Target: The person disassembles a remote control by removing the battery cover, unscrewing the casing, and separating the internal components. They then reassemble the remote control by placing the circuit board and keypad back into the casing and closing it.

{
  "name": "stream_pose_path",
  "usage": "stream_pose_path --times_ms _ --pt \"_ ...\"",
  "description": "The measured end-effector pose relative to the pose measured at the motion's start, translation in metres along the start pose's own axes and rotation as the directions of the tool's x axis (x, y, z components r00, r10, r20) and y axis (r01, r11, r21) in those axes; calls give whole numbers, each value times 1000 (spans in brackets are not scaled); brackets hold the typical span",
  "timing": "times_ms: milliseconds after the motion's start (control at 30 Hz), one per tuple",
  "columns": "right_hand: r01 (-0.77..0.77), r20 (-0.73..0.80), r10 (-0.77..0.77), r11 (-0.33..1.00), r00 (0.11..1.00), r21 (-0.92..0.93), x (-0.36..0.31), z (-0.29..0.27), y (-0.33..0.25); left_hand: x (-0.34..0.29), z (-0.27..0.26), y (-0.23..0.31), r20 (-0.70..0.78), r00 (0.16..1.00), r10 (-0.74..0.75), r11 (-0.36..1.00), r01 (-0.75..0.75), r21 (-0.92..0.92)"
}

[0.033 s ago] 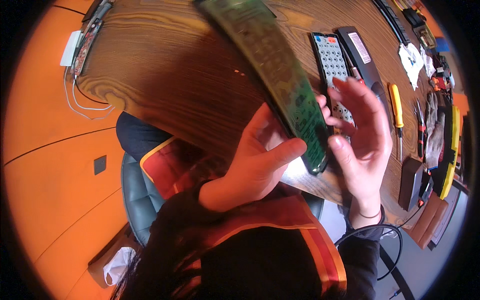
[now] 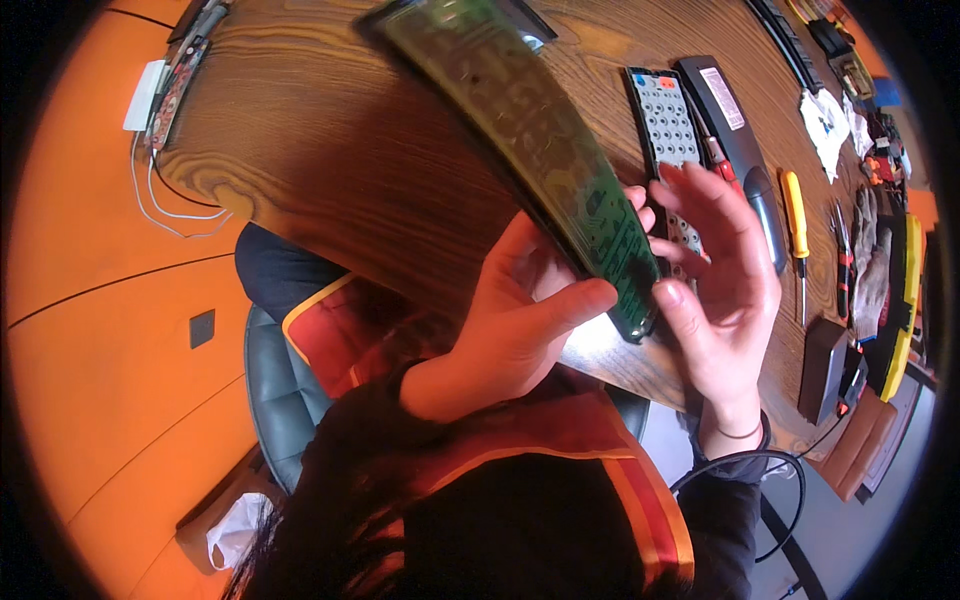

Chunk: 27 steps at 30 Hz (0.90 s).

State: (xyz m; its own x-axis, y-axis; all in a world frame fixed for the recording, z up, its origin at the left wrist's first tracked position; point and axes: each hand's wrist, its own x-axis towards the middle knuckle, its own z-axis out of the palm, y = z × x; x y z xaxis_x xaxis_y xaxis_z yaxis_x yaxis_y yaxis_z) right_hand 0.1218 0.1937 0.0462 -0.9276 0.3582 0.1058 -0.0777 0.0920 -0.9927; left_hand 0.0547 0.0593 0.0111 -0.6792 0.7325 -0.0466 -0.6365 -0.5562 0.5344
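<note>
While the left hand (image 2: 522, 305) reaches up from below, thumb along the near edge, it's gripping the long green circuit board (image 2: 540, 150) by its lower end, above the wooden table (image 2: 330, 140); the board's upper end has swung slightly leftward! Just beside, the right hand (image 2: 728, 285) stands open, fingers curled, almost unmoved.

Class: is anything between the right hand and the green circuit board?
Nothing visible separates the right hand from the green circuit board at its lower end; higher up, fingertips, apparently from the left hand, come between.
</note>
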Motion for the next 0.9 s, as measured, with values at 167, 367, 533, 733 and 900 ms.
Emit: stream_pose_path --times_ms 167,367,533,733,900 --pt "-62 91 35 951 995 303 -7 11 -1 3 5 17 -4 998 63 858 -53 511" --pt "-202 144 141 718 979 666 -5 12 1 8 14 48 127 989 80 268 -144 952" --pt "-245 144 204 669 968 701 -1 9 4 10 9 48 52 998 35 458 -62 887" --pt "-249 113 236 696 965 674 2 8 1 6 -4 41 -34 999 -38 792 51 609" --pt "-165 82 145 795 986 584 1 13 4 2 -3 31 -39 999 -18 859 35 511"
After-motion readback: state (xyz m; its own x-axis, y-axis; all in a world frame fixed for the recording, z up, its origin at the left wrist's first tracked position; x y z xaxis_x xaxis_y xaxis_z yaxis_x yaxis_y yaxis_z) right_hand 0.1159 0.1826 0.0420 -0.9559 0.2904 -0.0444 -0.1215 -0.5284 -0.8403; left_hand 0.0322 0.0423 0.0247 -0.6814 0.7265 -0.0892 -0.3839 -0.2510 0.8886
